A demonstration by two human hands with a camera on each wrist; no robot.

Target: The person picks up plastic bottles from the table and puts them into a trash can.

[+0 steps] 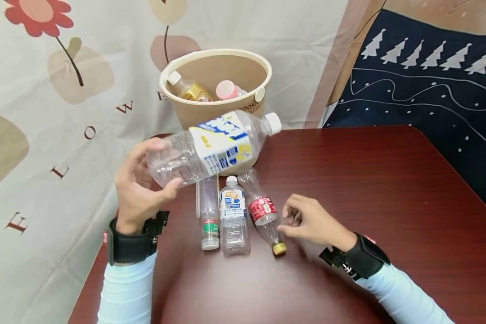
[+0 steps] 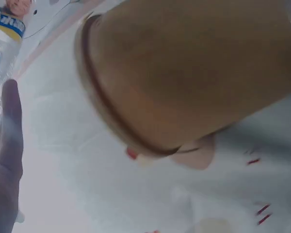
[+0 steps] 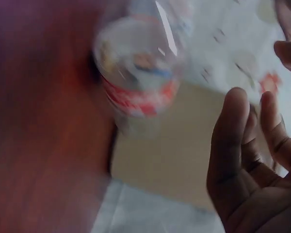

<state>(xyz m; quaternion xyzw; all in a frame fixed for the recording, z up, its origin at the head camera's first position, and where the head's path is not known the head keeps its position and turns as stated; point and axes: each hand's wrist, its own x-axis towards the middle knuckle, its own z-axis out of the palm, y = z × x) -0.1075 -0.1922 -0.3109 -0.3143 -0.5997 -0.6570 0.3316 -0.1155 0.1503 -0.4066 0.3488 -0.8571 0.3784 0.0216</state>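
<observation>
My left hand (image 1: 139, 184) grips a large clear plastic bottle (image 1: 222, 146) by its base end, tilted in the air before the bin (image 1: 216, 54). Its white cap points right, and a white, blue and yellow label wraps its middle. Relaxed, my right hand (image 1: 313, 220) hovers beside a clear bottle with a red label (image 1: 263, 207) and yellow cap, holding nothing. Left of that lie a bottle with a white and blue label (image 1: 233, 216) and a slim bottle with a green label (image 1: 210, 225). In the right wrist view the red-labelled bottle (image 3: 140, 92) is blurred.
Inside the beige bin are a yellowish bottle (image 1: 192, 91) with a white cap and a pink-capped bottle (image 1: 227, 90). The dark red table (image 1: 368, 189) extends to the right. A patterned cloth (image 1: 105, 27) hangs behind, and a navy tree-print cloth (image 1: 421, 76) at the right.
</observation>
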